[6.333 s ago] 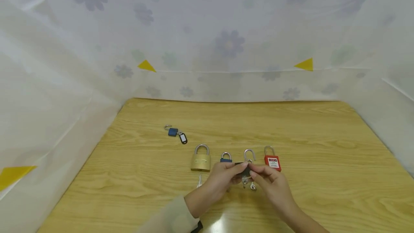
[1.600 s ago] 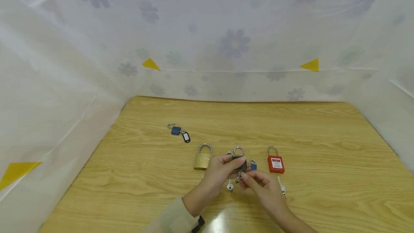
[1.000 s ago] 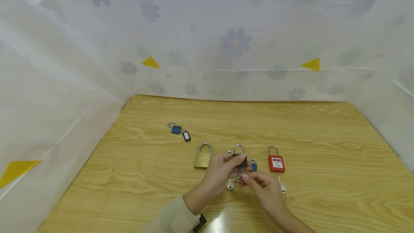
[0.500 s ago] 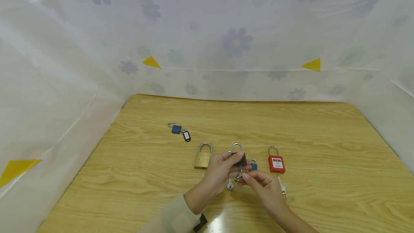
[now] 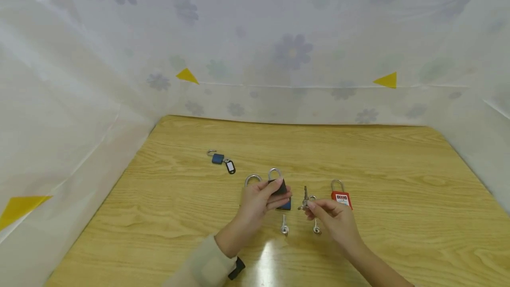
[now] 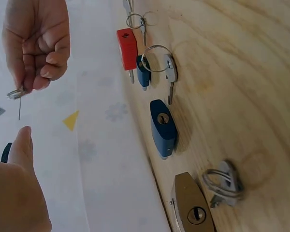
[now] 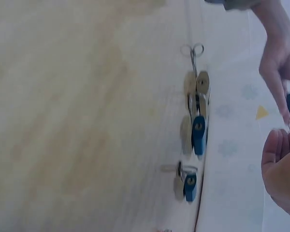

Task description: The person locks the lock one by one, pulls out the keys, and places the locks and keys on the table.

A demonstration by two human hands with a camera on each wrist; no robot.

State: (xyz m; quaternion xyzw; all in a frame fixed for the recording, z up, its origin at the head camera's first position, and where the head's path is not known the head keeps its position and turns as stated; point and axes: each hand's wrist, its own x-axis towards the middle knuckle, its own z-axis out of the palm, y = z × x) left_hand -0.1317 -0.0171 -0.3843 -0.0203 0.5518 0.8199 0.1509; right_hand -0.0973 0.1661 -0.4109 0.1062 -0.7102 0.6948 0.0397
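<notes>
My left hand [image 5: 253, 203] holds a black padlock [image 5: 277, 186] above the table, thumb across its front, shackle upward and both ends at the body. To the right, my right hand [image 5: 336, 223] pinches a small bunch of keys [image 5: 306, 200] on a ring, one key pointing up. A gap separates the keys from the padlock. In the left wrist view a key blade [image 6: 20, 107] points down from the right fingertips. Under the left hand lies a blue padlock [image 5: 284, 205], partly covered; the brass padlock [image 6: 193, 208] is mostly hidden by that hand in the head view.
A red padlock [image 5: 341, 198] lies right, partly behind the right hand, near a small blue padlock [image 6: 143, 72]. Loose keys [image 5: 284, 226] and another key [image 5: 316, 227] lie in front. Farther back is an opened blue padlock [image 5: 218, 158] with a black tag [image 5: 230, 166].
The black padlock's shackle stood open at first and later sits closed. Within the last half second the keys have come out of it; left hand and padlock moved left, right hand right.
</notes>
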